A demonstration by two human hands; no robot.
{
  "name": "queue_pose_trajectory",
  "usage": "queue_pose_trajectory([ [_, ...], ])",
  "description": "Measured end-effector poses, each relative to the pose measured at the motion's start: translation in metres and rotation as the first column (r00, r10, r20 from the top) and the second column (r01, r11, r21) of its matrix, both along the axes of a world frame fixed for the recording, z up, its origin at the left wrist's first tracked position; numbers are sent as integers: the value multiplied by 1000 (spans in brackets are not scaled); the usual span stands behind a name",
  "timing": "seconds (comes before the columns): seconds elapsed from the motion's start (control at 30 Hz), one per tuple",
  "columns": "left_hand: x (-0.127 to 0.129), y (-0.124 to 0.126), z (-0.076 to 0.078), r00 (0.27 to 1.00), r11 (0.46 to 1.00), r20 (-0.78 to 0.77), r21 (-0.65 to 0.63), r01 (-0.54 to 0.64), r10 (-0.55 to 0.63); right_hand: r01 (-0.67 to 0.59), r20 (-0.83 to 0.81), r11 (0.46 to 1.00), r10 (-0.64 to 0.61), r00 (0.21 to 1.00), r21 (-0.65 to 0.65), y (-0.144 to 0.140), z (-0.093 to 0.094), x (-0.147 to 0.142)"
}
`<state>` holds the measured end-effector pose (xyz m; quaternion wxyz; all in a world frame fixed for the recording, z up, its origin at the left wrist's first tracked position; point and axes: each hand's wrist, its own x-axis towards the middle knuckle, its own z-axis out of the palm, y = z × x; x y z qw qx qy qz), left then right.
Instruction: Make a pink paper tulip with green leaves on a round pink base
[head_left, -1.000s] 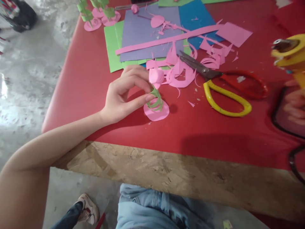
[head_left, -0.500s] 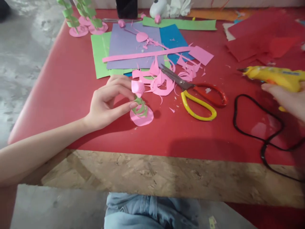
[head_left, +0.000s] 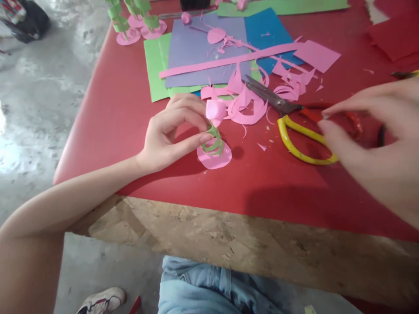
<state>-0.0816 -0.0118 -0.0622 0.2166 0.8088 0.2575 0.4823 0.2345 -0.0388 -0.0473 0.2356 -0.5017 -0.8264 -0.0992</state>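
My left hand (head_left: pixel 178 135) pinches the green spiral stem of a small paper flower (head_left: pixel 216 111) between thumb and forefinger. Its pink rosebud head sits on top, and the round pink paper base (head_left: pixel 214 161) rests on the table. To the right, my right hand (head_left: pixel 373 135) hovers over the handles of the scissors (head_left: pixel 290 111), with thumb and forefinger almost together; whatever is between the tips is too small to make out. The scissors lie partly spread, their blades over pink paper scraps (head_left: pixel 250 109). Behind my right hand, the dark nozzle of the glue gun (head_left: pixel 406 75) shows at the edge.
Purple (head_left: pixel 186 52), blue and green paper sheets lie behind the flower, crossed by a pink paper strip (head_left: pixel 212 65). Several green spiral stems on pink bases (head_left: pixel 128 36) stand at the back left. Red paper (head_left: pixel 397 39) is at the right. The table's wooden front edge (head_left: pixel 196 222) runs below.
My right hand has let go of the yellow glue gun and moved left over the scissors' handles. My left hand still holds the flower. The view has shifted, so things sit farther right.
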Motion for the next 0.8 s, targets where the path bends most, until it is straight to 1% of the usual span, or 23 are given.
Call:
queue_pose_trajectory([
  [0.07, -1, 3, -1, 999, 999, 7, 35, 31, -31, -138, -3, 990, 138, 990, 35, -7, 5, -27],
  [0.1, -1, 4, -2, 999, 998, 4, 45, 45, -45, -224, 8, 974, 223, 975, 33, -9, 5, -37],
  [0.17, -1, 4, -1, 999, 998, -2, 40, 49, -49, -364, 16, 930, 363, 931, 47, -7, 0, -51],
  [0.23, 0, 2, 0, 1000, 999, -11, 17, 27, -26, -431, 1, 900, 432, 902, 59, -3, -8, -60],
  [0.33, 1, -2, 3, 999, 1000, -45, -17, -21, 20, -442, -47, 896, 444, 895, 36, 1, -19, -71],
  [0.43, 2, -4, 4, 998, 998, -51, -32, -49, 48, -429, -68, 903, 429, 901, 20, 1, -23, -80],
  [0.6, 2, -2, 2, 1000, 1000, -8, -12, -27, 27, -419, -86, 906, 422, 902, 58, -1, -24, -83],
  [0.7, 2, 1, 1, 1000, 1000, 3, 22, -3, 3, -423, -34, 902, 427, 904, 80, 1, -23, -80],
  [0.8, 2, 3, -1, 1000, 999, 12, 36, 24, -24, -450, 84, 884, 443, 893, 124, 2, -21, -80],
])
